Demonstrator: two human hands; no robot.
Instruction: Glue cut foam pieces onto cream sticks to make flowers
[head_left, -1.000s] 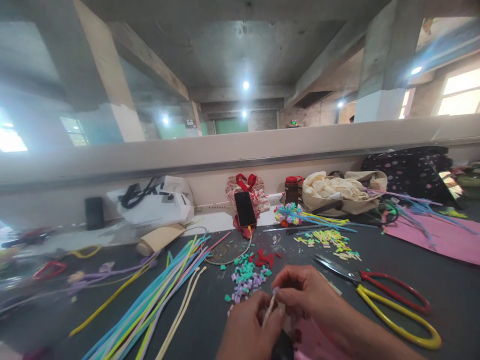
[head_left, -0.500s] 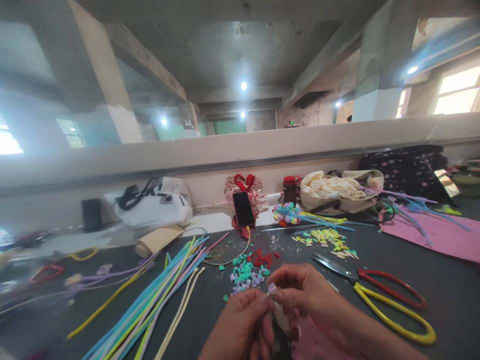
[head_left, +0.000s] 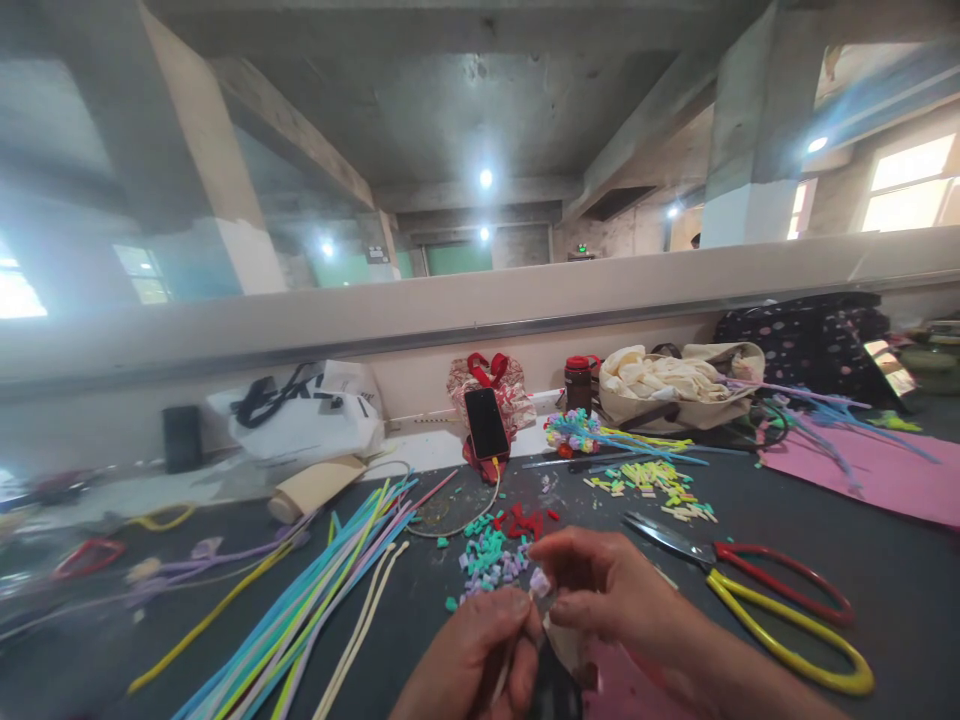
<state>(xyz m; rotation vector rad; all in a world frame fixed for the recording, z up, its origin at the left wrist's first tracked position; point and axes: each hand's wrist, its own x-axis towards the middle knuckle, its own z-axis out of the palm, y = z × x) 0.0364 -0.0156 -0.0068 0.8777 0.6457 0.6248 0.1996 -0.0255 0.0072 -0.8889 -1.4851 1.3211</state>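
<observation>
1. My left hand (head_left: 474,640): pinching a pale stem (head_left: 505,668);
2. Lilac piece (head_left: 539,582): at the stem's tip, between my hands;
3. My right hand (head_left: 611,585): fingers parted beside it; contact unclear;
4. Scissors (head_left: 708,553): on the tabletop (head_left: 416,600)

bottom center, the left hand (head_left: 480,645) is pinching a pale stem (head_left: 504,672) with a lilac bit (head_left: 539,582) on its tip, right hand (head_left: 544,580) just beside it, fingers (head_left: 564,542) spread. loose colored stems (head_left: 300,600) lower left on the dark counter (head_left: 757,495), big scissors (head_left: 712,556) lower right.
</observation>
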